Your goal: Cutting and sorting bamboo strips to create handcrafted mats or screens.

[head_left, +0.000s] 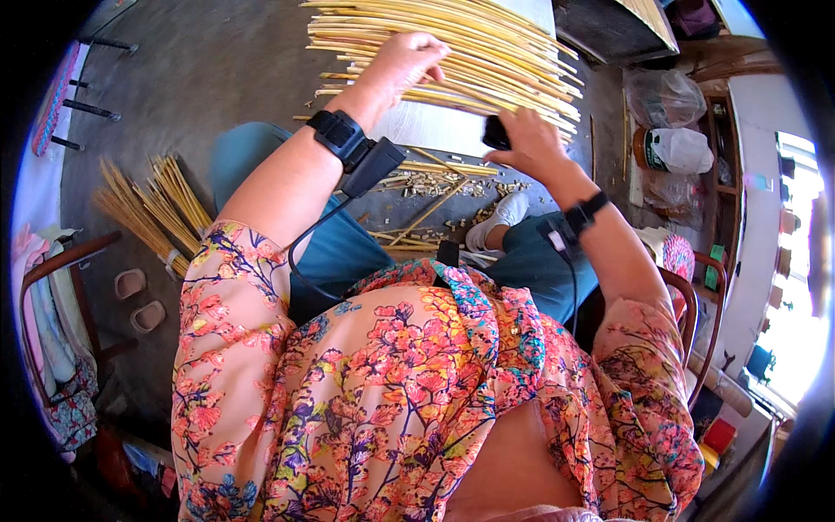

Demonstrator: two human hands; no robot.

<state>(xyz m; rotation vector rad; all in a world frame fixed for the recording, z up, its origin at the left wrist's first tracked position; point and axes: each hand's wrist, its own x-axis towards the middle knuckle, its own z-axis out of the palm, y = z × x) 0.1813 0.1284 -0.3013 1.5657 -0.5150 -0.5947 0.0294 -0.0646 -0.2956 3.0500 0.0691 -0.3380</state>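
Note:
Long yellow stalks [487, 54] lie side by side across a white board [426, 129] ahead of me. Above their left part is my left hand [404, 65], its fingers drawn together on a thin stalk that slants right toward my other hand. My right hand [535, 143] is closed around a small black object [497, 133] at the near right edge of the stalks; its kind is mostly hidden by the fingers. Black bands with cables circle both my wrists.
Short cut pieces of stalk [426, 184] litter the floor between my feet, near a white shoe [500, 219]. Tied bundles of stalks [156, 213] lie at the left, with slippers [148, 317] and a chair [65, 261] beyond. Plastic bags [668, 100] fill the right side.

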